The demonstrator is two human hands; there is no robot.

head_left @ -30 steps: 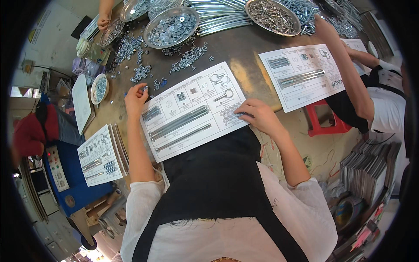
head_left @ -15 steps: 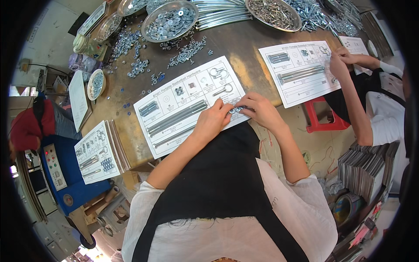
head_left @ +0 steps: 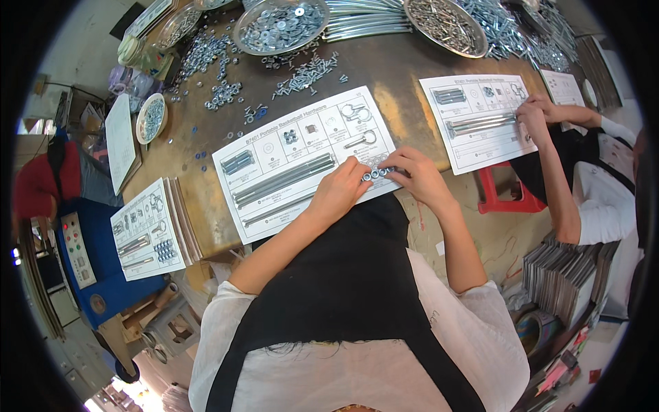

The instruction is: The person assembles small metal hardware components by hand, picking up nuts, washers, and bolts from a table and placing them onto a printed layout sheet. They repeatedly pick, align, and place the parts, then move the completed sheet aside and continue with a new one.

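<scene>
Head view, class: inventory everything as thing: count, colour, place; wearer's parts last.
Front sheet: one, white, under hands
Nuts: several, silver, between the hands
Worktable: one, brown, centre
Metal pans: several, silver, top
Screws: many, silver, upper centre
Rods: many, silver, between pans
Bowl: one, white, left
Other sheets: two, white, right
Sheet stacks: several, white, left
Machine: one, blue, lower left
Stool: one, red, right
Co-worker: one, white top, right
Person: one, red top, far left
Apron: one, black, bottom centre
Left hand: one, bare, beside nuts
Right hand: one, bare, beside nuts

Printed heading (head_left: 287, 124) (in English) on white sheet (head_left: 288, 189)
</scene>
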